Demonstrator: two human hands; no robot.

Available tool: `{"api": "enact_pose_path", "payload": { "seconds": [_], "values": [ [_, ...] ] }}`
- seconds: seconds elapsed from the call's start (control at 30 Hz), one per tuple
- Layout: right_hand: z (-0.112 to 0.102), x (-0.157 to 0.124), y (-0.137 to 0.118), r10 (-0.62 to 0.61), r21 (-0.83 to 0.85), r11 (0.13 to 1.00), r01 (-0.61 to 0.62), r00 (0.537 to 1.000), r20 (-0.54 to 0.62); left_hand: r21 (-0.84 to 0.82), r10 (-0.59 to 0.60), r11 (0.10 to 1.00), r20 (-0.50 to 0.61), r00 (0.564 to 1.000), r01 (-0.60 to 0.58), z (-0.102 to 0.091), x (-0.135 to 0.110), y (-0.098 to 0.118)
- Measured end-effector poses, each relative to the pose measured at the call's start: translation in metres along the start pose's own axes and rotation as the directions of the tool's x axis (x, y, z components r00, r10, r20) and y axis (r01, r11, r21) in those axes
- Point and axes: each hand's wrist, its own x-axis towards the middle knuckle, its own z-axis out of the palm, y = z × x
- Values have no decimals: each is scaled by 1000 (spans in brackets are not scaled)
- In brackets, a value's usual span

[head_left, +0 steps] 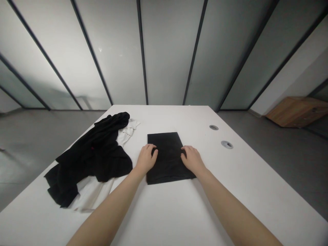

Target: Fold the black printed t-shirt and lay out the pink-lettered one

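Observation:
A black folded piece of cloth point(167, 155) lies flat on the white table point(169, 212) in front of me, roughly rectangular. My left hand point(147, 159) rests on its left edge, fingers curved and the thumb apart from them. On the opposite edge lies my right hand point(192, 160), likewise with bent fingers and a gap to the thumb. Both hands touch the cloth without visibly pinching it. What kind of garment it is cannot be made out in its folded shape.
A loose heap of black clothing point(94, 153) covers the table's left side, with a white garment point(92, 193) partly beneath it. Two round grommets point(227, 145) sit in the tabletop at right. Frosted glass panels point(166, 51) stand behind; a wooden cabinet point(294, 111) is far right.

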Motion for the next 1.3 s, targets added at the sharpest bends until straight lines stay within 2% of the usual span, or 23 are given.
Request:
{"api": "enact_pose_path", "payload": {
  "seconds": [0.07,0.17,0.3,0.4,0.5,0.57,0.67,0.7,0.8,0.93,1.0,1.07,1.17,1.23,1.3],
  "values": [
    [-3,1,0,-48,24,999,48,999,-6,51,-34,998,-33,999,36,1,2,-8],
    [-1,-1,-2,-103,6,995,103,995,-17,156,-92,983,-24,995,95,3,2,-16],
    [-1,-2,-6,-160,15,987,160,987,23,235,-137,963,7,991,132,-1,2,-13],
    [-12,1,-9,-163,50,986,161,986,32,266,-124,958,51,991,106,-9,5,-9],
    [-24,3,-10,-110,41,994,106,989,100,235,-120,969,157,980,80,-16,8,-10],
    [-27,3,-10,-110,25,994,108,989,97,206,-92,977,155,984,59,-19,9,-12],
    [-22,2,-9,-188,66,980,188,982,-6,140,39,989,48,998,-45,-19,8,-13],
    [-19,1,-10,-216,88,972,219,976,-39,110,96,989,48,994,-101,-18,7,-12],
    [-15,0,-14,-264,97,959,267,963,-44,53,214,973,160,964,-225,-17,6,-6],
    [-23,-1,-21,-274,94,960,265,956,106,46,120,989,272,955,-137,-21,4,-1],
    [-27,1,-20,-267,126,960,250,952,148,21,110,992,314,943,-122,-24,3,-4],
    [-29,2,-14,-265,164,956,244,957,120,-13,113,993,283,952,-115,-27,3,-10],
    [-27,4,0,-238,186,956,228,971,36,-57,103,994,166,981,-94,-30,6,-21],
    [-26,5,7,-205,166,967,195,978,45,-50,141,990,189,972,-134,-30,8,-28],
    [-25,5,11,-187,141,975,173,979,87,-27,174,984,260,950,-173,-30,10,-34]
  ]
}}
